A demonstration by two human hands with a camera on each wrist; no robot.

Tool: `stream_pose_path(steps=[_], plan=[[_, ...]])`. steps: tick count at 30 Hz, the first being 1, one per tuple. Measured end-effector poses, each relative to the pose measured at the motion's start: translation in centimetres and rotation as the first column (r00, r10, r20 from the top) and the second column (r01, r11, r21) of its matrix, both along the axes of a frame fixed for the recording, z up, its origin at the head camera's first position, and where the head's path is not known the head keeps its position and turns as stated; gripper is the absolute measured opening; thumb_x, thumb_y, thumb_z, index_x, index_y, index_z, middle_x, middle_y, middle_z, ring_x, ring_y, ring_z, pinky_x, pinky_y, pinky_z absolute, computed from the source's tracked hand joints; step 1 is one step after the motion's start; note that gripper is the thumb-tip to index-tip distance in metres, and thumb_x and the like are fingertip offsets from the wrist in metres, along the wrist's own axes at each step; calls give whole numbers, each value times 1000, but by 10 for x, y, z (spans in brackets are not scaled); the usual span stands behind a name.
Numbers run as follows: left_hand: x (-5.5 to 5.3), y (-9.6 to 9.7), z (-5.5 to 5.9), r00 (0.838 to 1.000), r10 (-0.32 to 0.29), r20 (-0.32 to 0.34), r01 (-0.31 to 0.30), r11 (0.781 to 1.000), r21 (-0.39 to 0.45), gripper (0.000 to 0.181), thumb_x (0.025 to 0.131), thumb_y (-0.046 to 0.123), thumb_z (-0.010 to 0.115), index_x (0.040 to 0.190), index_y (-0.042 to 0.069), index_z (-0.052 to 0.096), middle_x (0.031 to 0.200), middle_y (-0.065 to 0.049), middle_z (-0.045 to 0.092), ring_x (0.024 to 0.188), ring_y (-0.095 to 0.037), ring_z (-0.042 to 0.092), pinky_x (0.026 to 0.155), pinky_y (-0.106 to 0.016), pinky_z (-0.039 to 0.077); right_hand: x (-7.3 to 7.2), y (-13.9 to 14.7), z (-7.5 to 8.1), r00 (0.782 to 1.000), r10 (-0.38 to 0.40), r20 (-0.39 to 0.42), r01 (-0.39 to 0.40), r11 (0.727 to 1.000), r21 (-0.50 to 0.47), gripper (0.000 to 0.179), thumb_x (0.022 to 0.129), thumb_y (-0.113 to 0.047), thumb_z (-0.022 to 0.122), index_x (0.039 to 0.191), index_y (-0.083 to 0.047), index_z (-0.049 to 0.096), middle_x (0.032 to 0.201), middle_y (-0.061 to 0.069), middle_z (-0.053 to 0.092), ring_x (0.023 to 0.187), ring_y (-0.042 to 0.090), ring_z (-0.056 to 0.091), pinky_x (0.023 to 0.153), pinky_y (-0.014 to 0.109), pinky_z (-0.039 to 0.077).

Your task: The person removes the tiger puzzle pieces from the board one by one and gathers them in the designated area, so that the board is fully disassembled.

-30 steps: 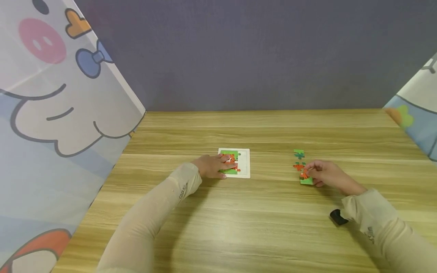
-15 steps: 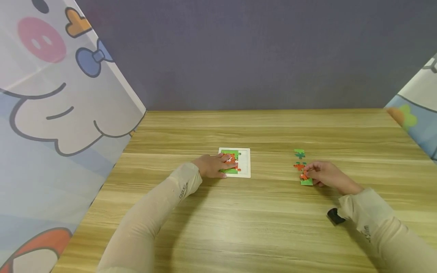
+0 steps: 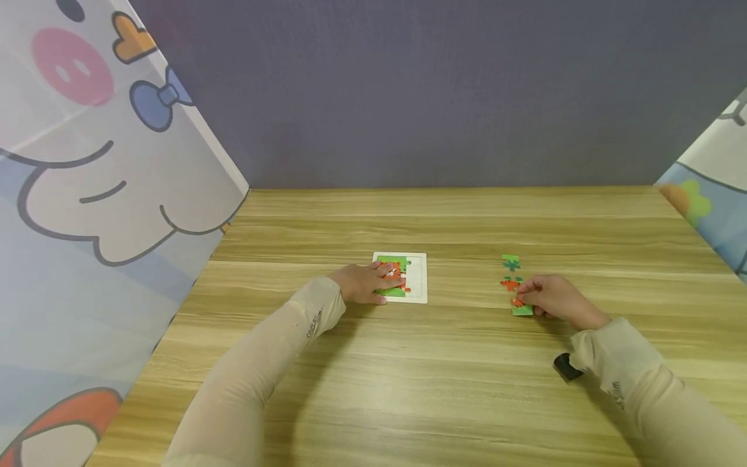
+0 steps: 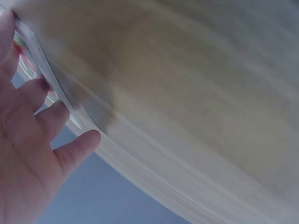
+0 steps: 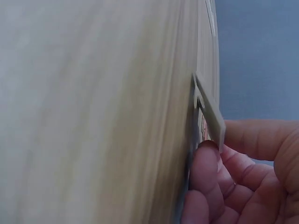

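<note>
Jigsaw puzzle (image 3: 397, 292) sits in its white tray (image 3: 425, 279) near the middle of the table (image 3: 408, 389), filled in green and orange across the left and centre; the portion under your hand cannot be checked. Down the tray's right side you have a bare strip (image 3: 416, 279), with knobs of the fitted pieces jutting into it. Judged by that gap, your assembly stands past the halfway mark, with the right-hand column outstanding. What look like three loose pieces probably account for it, all well apart from the tray to your right: a green-and-teal piece (image 3: 511, 263) farthest from you, an orange piece (image 3: 509, 285) next, and an orange-and-green piece (image 3: 522, 311) nearest. Your left hand (image 3: 363, 284) lies over the left part of the puzzle, fingers spread and gripping nothing; how hard it presses cannot be determined. Your right hand (image 3: 554, 299) pinches the nearest piece between thumb and fingers; the right wrist view shows it edge-on and tilted against the tabletop. Whether its far edge bears on the surface cannot be told. An unidentified black object (image 3: 566, 368) shows just beside your right cuff (image 3: 607, 350). Beyond, a dark wall (image 3: 408, 97) backs the table, and a cartoon-printed panel (image 3: 87, 162) stands at your left.
</note>
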State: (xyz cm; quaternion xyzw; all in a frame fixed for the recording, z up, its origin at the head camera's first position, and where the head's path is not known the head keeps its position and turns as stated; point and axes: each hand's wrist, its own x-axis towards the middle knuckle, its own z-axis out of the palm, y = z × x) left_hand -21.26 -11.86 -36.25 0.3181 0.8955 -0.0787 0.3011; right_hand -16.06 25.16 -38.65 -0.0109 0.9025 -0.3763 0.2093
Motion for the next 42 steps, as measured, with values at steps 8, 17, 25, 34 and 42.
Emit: stream_pose_path(steps=[8,17,25,34,42], plan=[[1,-1,1,1000,3,-8,-3,1000,1,64,107,41,47,164,35,17,174,-3,3,161,-28,7,88,-36,53,-3,-1,3,999,35,-22,-34,999,41,24,103,-13,57,111,8,66,77,0,64,66,11,55,55,24,45],[-2,-3,0,1000,-3,-22,3,1000,4,65,106,43,47,163,37,17,173,-1,3,161,-27,8,92,-37,54,-2,-1,8,997,54,-53,-49,994,93,22,102,-12,57,104,7,69,73,-1,63,65,12,54,58,26,44],[-1,-4,2,1000,2,-1,-2,999,39,65,107,42,47,164,35,18,173,-2,3,161,-30,7,90,-37,54,-6,-7,13,992,94,-85,-86,992,95,20,101,-17,59,94,0,69,66,-6,58,62,10,49,61,27,41],[3,4,2,996,-37,-81,36,999,-14,63,108,41,44,164,33,17,173,-1,11,159,-28,15,114,-49,44,-19,-31,22,984,137,-113,-128,988,82,31,100,-18,59,114,8,68,77,4,66,61,11,49,64,28,46],[6,8,3,994,-43,-102,39,998,-44,68,106,44,48,164,35,15,173,0,11,160,-25,16,126,-54,25,-36,-65,29,959,212,-187,-189,973,132,33,100,-20,59,116,7,69,105,22,72,82,22,63,68,32,49]])
